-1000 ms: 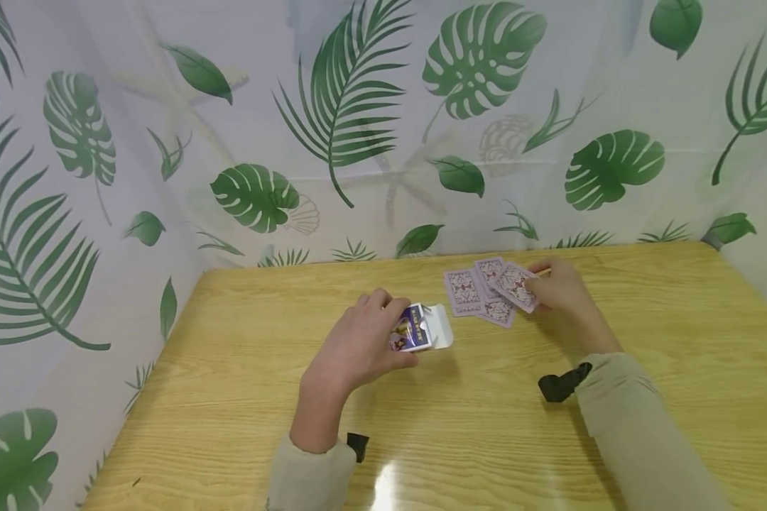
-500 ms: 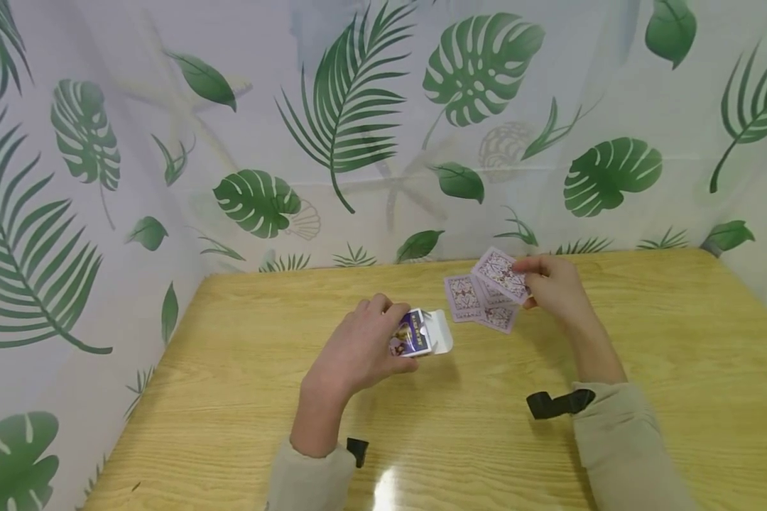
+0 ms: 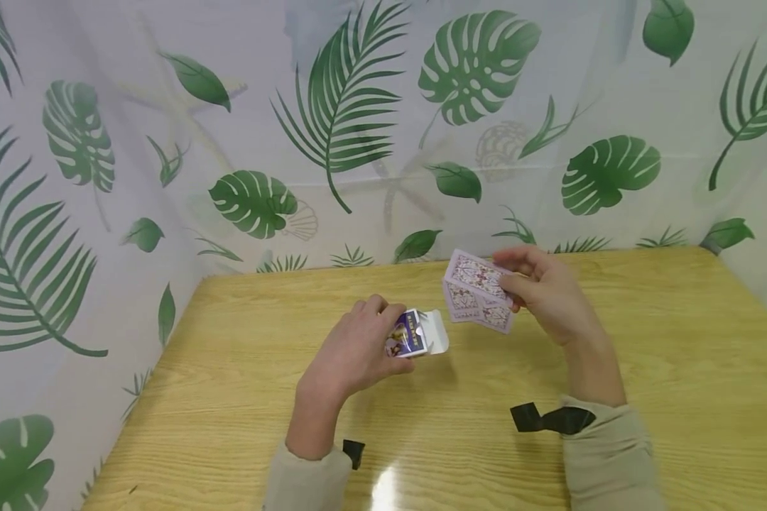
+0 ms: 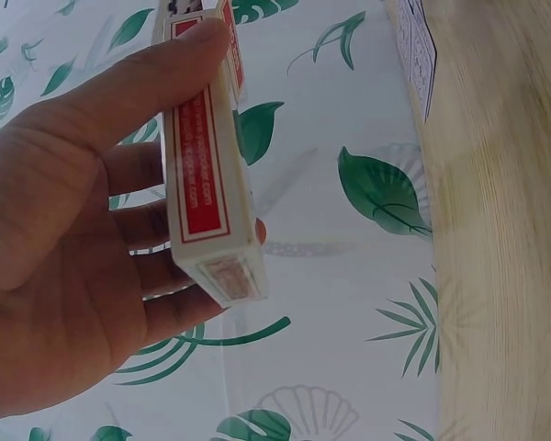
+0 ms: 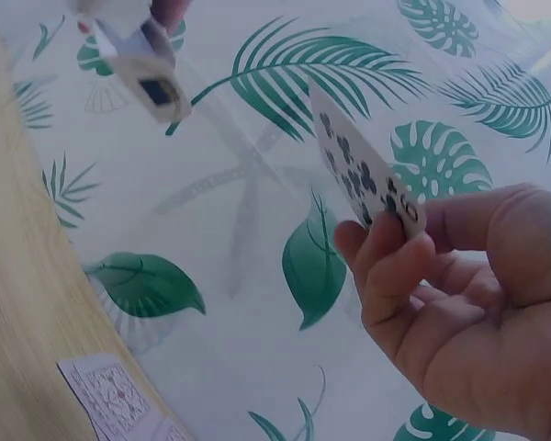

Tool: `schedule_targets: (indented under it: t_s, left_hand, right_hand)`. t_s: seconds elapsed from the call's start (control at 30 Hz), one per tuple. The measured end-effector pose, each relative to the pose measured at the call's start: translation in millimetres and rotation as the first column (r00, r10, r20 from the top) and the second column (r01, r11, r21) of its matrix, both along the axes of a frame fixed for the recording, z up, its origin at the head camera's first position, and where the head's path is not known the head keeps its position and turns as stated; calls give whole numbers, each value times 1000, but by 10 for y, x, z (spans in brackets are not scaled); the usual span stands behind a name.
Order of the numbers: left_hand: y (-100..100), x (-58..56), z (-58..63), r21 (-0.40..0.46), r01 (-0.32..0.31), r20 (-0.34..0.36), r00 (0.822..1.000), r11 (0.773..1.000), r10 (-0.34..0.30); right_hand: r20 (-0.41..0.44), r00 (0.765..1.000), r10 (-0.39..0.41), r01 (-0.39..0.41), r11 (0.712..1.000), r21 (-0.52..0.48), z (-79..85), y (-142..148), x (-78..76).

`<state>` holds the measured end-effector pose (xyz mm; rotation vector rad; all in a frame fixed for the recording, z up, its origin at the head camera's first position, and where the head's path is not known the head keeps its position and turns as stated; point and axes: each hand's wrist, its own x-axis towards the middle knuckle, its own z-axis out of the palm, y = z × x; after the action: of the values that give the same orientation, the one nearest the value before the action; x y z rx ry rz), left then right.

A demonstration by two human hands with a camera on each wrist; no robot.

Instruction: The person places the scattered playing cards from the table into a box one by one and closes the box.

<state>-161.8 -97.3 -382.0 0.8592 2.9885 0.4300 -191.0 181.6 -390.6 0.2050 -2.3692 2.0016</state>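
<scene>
Head view, box (image 3: pixel 409 335) part-covered, cards (image 3: pixel 478 277) overlapping

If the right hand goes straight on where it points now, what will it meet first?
Probably the leaf-patterned cloth behind the table, with the pinched card leading; how far it stands is unclear.

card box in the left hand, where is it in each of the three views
Head: the card box is just below and right of centre, held in the left hand.
Left wrist: left of centre, running down from the top edge, red panel showing.
Right wrist: top left, blurred.
Shared landmark: the leaf-print cloth, behind it in the wrist views.
</scene>
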Motion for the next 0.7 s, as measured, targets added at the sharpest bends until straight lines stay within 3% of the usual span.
schedule_targets:
  t_s: [0.2, 0.47, 0.7]
  left_hand:
    - [11, -1, -14, -7, 9, -7, 1000, 1000, -9]
    - [8, -2, -15, 3, 1, -12, 1000, 1000, -1]
    - [17, 9, -9, -12, 0, -15, 1000, 1000, 0]
  right_hand:
    - [-10, 982, 188, -188, 981, -54, -7, -59, 57]
    - [49, 963, 265, -265, 964, -8, -12, 0, 97]
    - [37, 930, 365, -366, 930, 33, -37, 22, 98]
